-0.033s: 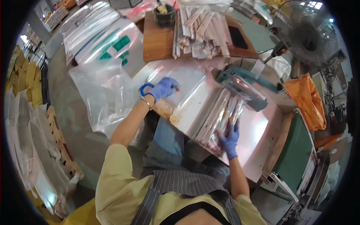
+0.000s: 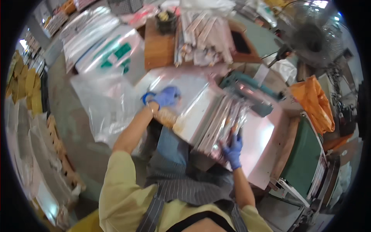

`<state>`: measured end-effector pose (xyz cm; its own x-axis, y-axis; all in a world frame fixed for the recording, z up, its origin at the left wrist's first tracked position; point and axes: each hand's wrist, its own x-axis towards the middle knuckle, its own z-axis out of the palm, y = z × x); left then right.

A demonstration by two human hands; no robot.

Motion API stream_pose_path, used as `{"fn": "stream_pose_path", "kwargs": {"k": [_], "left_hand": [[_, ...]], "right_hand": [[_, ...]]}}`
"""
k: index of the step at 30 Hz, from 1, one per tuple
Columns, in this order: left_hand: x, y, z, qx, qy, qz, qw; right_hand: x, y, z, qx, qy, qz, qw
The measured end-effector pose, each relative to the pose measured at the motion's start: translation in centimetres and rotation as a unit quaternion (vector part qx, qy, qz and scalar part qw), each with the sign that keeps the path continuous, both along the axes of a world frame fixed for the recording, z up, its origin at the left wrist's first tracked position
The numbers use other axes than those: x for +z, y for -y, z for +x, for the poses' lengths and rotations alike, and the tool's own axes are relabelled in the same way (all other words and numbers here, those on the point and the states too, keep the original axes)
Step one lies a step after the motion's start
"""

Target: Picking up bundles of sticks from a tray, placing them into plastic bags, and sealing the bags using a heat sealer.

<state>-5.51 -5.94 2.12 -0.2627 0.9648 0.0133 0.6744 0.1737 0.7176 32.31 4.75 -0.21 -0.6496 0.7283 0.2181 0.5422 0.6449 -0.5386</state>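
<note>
My left hand [image 2: 167, 96], in a blue glove, is over the far left part of the pale worktop [image 2: 195, 123]. Motion smears its fingers, so I cannot tell whether they hold anything. A blue ring-shaped band [image 2: 146, 98] sits by its wrist. My right hand [image 2: 232, 150], also in a blue glove, rests against the near right end of a row of long, slim packs [image 2: 216, 129] in clear shiny film. Its fingers stretch along the packs, with the thumb apart. Just beyond the packs stands a teal heat sealer [image 2: 247, 91] with a long arm.
A wooden board [image 2: 158, 50] at the back bears a pile of slim packs [image 2: 205, 34] and a dark pot [image 2: 166, 24]. Clear plastic bags [image 2: 106, 102] hang at the left. A fan [image 2: 311, 38], an orange bag [image 2: 315, 102] and a green panel [image 2: 291, 154] are at the right.
The view has shifted slightly, so the worktop and its things appear a little lower. Both hands stay near the same places, my left one more blurred.
</note>
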Motion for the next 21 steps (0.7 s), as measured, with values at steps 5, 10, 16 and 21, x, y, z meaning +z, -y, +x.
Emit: {"fn": "stream_pose_path", "kwargs": {"k": [5,10,16,21], "left_hand": [[-1.2,-0.9,1.5,-0.011,-0.103,-0.088,0.991],[-2.3,-3.1,5.3,0.003,-0.123,0.094,0.988],[-1.4,-5.1,5.6,0.004,-0.179,0.253,0.951],[1.4,-3.9,3.6,0.258,0.04,0.054,0.964]], "right_hand": [[1.6,3.3,-0.2,-0.028,0.028,0.048,0.998],[4.9,3.2,-6.0,0.055,-0.052,0.091,0.993],[4.0,-0.4,-15.2,0.063,-0.236,0.015,0.97],[2.9,-2.9,-14.1,0.01,-0.22,0.049,0.974]]}}
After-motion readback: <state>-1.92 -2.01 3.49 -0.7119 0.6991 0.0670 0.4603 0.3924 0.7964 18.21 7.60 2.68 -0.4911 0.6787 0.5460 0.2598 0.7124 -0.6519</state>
